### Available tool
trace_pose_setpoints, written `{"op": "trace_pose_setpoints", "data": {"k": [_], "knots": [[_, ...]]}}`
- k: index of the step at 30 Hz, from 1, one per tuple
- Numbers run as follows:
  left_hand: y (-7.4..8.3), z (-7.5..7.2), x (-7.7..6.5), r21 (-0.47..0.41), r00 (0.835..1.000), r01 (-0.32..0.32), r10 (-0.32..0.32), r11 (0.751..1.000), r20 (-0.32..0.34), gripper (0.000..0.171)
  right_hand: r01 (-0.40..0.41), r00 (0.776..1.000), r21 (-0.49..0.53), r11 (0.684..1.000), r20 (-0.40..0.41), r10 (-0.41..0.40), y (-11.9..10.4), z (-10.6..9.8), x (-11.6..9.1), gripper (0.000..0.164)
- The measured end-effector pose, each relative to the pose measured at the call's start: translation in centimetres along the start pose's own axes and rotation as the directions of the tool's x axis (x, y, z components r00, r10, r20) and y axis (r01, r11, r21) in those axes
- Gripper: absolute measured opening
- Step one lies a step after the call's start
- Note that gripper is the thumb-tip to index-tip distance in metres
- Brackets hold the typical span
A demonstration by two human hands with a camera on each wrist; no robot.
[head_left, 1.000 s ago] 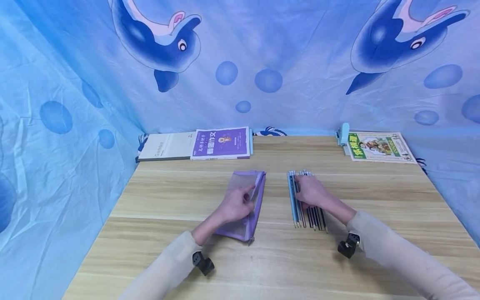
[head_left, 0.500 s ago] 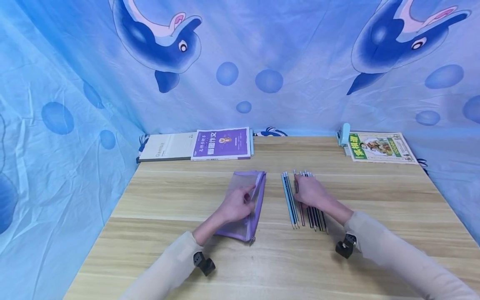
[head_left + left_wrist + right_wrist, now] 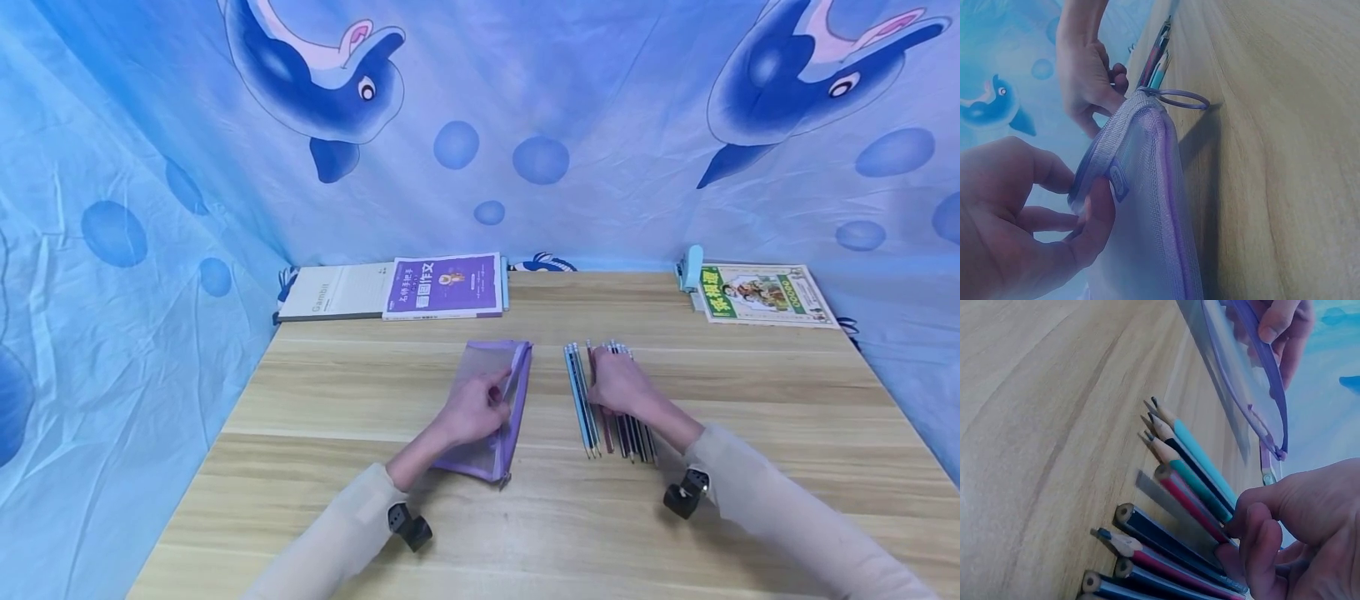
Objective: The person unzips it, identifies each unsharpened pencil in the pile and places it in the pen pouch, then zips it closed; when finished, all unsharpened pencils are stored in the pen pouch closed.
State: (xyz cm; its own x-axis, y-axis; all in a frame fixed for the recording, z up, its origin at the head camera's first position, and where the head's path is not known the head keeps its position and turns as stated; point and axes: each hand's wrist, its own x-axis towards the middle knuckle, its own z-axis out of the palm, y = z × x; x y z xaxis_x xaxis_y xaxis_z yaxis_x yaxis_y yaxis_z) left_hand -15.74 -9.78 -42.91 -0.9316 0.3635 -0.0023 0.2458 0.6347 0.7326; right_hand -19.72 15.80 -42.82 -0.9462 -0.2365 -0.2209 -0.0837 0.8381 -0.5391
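A purple-edged mesh zip pouch (image 3: 474,360) lies on the table, and my left hand (image 3: 472,410) pinches its zip edge between thumb and fingers. At its near corner, a zip-pull ring (image 3: 1185,98) shows in the left wrist view. Right of the pouch, several pencils lie side by side, tips toward me. My right hand (image 3: 621,383) is over them, with a red pencil (image 3: 1182,495) between its thumb and a finger. A light-blue pencil (image 3: 1200,456) and two others lie apart on the left. Dark pencils (image 3: 1147,526) lie on the other side, partly hidden by the hand.
At the back left, a purple book (image 3: 446,287) overlaps a pale Gambit notebook (image 3: 337,292). A light-blue stapler-like object (image 3: 689,268) and a green-and-white magazine (image 3: 768,296) lie at the back right. Behind the table (image 3: 555,533) hangs a blue dolphin-print cloth (image 3: 600,75).
Three pencils on the left side of the row have shifted left, leaving a gap. The red pencil has come away from the dark ones. My left hand and the pouch stay put.
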Motion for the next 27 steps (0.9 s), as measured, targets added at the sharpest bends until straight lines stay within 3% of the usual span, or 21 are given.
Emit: {"op": "trace_pose_setpoints", "data": {"k": [2, 8, 15, 18, 22, 27], "knots": [[0.1, 0.0, 0.0, -0.008, 1.0, 0.002, -0.002, 1.0, 0.0, 0.063, 0.011, 1.0, 0.025, 1.0, 0.003, -0.011, 0.2, -0.1, 0.0, 0.033], [0.2, 0.0, 0.0, -0.057, 1.0, 0.004, -0.004, 0.998, 0.003, 0.063, 0.038, 0.999, 0.159, 0.987, -0.04, -0.032, 0.9, -0.7, -0.2, 0.076], [0.4, -0.5, 0.1, -0.123, 1.0, 0.021, -0.023, 0.992, -0.011, 0.064, 0.072, 0.997, 0.391, 0.918, -0.066, -0.05, 0.3, -1.3, -1.0, 0.082], [0.5, -0.7, 0.1, -0.132, 0.999, 0.028, -0.032, 0.991, -0.027, 0.065, 0.066, 0.997, 0.494, 0.867, -0.067, -0.038, -0.5, -1.3, -1.3, 0.08], [0.6, -0.9, 0.3, -0.128, 0.997, 0.039, -0.047, 0.991, -0.055, 0.065, 0.053, 0.997, 0.657, 0.752, -0.077, -0.003, -1.9, -0.9, -1.5, 0.08], [1.0, -1.0, 0.5, -0.103, 0.995, 0.034, -0.042, 0.994, -0.086, 0.064, 0.075, 0.992, 0.785, 0.614, -0.119, 0.032, -3.7, 0.4, -1.2, 0.082]]}}
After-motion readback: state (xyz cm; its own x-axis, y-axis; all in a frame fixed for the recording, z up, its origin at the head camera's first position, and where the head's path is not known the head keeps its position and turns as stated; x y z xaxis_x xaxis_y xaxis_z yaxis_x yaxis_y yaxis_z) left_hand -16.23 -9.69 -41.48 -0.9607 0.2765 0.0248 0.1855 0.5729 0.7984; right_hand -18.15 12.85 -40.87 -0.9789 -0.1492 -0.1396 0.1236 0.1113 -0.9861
